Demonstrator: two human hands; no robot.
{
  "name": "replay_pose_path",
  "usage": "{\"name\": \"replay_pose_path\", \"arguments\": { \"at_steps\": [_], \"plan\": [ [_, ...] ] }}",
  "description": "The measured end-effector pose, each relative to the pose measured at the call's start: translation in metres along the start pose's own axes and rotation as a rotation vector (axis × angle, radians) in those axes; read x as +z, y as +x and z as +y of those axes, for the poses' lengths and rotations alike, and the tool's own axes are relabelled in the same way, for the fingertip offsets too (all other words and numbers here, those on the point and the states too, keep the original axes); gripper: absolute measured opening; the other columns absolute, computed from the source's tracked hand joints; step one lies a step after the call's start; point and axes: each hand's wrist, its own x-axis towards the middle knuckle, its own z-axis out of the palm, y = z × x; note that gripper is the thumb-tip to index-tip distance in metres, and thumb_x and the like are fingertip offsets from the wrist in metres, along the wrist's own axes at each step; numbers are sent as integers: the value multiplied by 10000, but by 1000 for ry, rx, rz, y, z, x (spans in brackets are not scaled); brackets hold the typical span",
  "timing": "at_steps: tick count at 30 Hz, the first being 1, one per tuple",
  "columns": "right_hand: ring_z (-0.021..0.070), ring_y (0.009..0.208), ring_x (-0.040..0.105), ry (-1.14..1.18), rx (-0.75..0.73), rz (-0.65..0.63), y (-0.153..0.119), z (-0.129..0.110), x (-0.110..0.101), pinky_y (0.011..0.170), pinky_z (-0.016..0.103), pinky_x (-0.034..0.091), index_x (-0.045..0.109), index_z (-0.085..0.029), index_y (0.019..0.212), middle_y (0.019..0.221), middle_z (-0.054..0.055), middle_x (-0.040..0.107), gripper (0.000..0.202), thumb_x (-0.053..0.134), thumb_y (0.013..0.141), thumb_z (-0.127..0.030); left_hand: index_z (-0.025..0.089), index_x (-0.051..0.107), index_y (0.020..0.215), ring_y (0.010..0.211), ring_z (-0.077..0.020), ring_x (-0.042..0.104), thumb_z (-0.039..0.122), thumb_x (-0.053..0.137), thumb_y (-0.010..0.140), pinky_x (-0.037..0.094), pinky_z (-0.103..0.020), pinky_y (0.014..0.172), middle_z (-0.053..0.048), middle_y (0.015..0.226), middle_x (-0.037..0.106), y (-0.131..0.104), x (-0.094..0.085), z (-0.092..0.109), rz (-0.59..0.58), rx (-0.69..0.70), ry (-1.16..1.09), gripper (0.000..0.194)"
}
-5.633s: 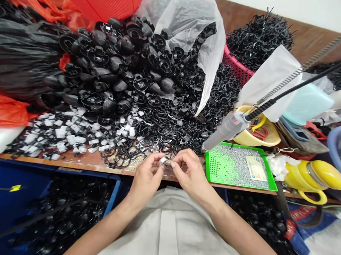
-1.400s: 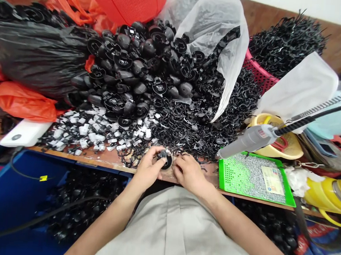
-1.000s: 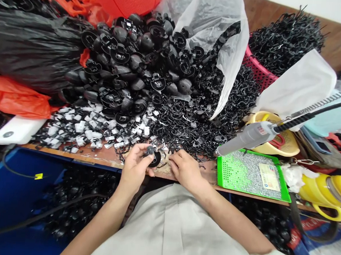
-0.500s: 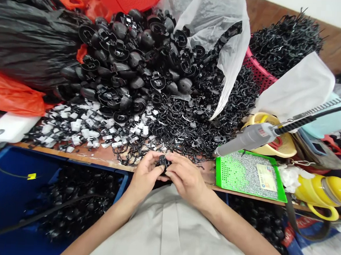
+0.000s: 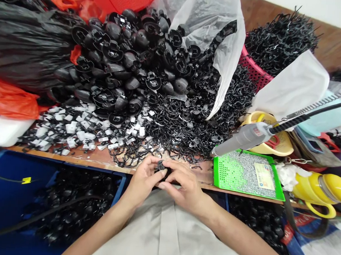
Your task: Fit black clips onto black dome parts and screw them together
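You have the small black part (image 5: 161, 168) just below the middle of the frame, at the front edge of the wooden bench (image 5: 93, 158) and over the grey clothing (image 5: 167, 231). Your left hand (image 5: 140, 182) pinches it from the left, thumb on the near face; your right hand (image 5: 187, 185) grasps it from the right, fingers curled around it, its thumb lower down. The fingers cover much of the part, so its exact facing can't be told, nor whether a smaller piece sits against it. I'd let the left pinch do the steadying and leave fine adjustment to the right fingertips, with even, light pressure, since thin plastic edges would likely flex or slip if squeezed at one spot. Bring both thumbs where you can see the near face, and feel for a square seat rather than forcing a tilted one. Work a little farther in over the bench: at this edge, a dropped part could fall to your lap or towards the blue bin (image 5: 0, 171) at lower left. Mind your right knuckles around the green tray (image 5: 215, 176) and the grey power driver (image 5: 241, 139) hanging by its near end, right of centre. The black loose pieces (image 5: 181, 134) beyond your fingers could easily snag a sweeping wrist.
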Motion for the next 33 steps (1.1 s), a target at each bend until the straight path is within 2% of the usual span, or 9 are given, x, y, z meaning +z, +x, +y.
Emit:
{"name": "replay_pose_path", "arguments": {
  "at_steps": [3,7,9,14,17,21,24,28,33],
  "plan": [
    [199,1067,617,-47,97,-17,3,13,-14,907,350,510,630,-208,899,1131,101,650,77,568,906,-254,199,500,972,643,-118,612,297,707,769,555,-238,513,11,834,605,0,-6,2,7,-7,37,306],
    [223,898,607,-487,297,-103,12,43,-30,816,362,489,652,-188,931,956,107,638,151,511,888,-154,202,494,986,612,-123,630,286,688,774,564,-265,505,6,865,611,1,-10,8,-22,-13,54,299],
    [218,833,593,-584,346,-128,18,51,-33,784,352,472,647,-188,894,885,88,627,143,514,869,-142,211,487,1022,605,-127,641,268,679,770,570,-281,513,-3,907,623,2,-7,10,-44,-21,32,321],
    [181,846,563,-419,215,21,32,48,-37,760,297,452,636,-200,970,938,65,600,203,462,893,-131,212,466,981,538,-135,627,287,661,775,515,-243,433,9,812,627,2,0,9,-78,-37,-2,293],
    [201,889,537,-510,143,-124,39,47,-35,775,319,426,665,-244,1041,985,74,588,297,453,893,-97,204,477,959,546,-136,628,304,664,775,514,-237,438,16,774,611,4,-1,7,-74,-54,1,281],
    [221,834,510,-702,167,-334,47,51,-28,740,344,389,692,-253,997,909,82,584,217,516,900,-171,210,491,978,513,-121,609,294,699,731,482,-216,389,15,806,614,7,-6,4,-80,-93,57,334],
    [209,805,521,-719,226,-291,49,51,-29,743,335,392,680,-222,955,884,76,585,193,489,927,-208,210,507,980,519,-120,606,304,705,722,481,-216,381,-3,839,630,7,-7,4,-132,-116,100,338],
    [186,820,549,-610,252,-160,42,49,-38,751,299,413,655,-227,1062,912,59,578,237,447,951,-201,209,522,950,553,-121,605,294,694,740,490,-206,406,-7,811,625,4,-3,4,-208,-132,125,284],
    [189,804,544,-602,210,-296,43,47,-33,723,302,402,668,-277,1105,903,63,572,306,460,922,-148,220,528,943,504,-101,584,278,655,766,456,-186,372,-2,833,612,5,12,-5,-311,-154,188,225]
  ]
}}
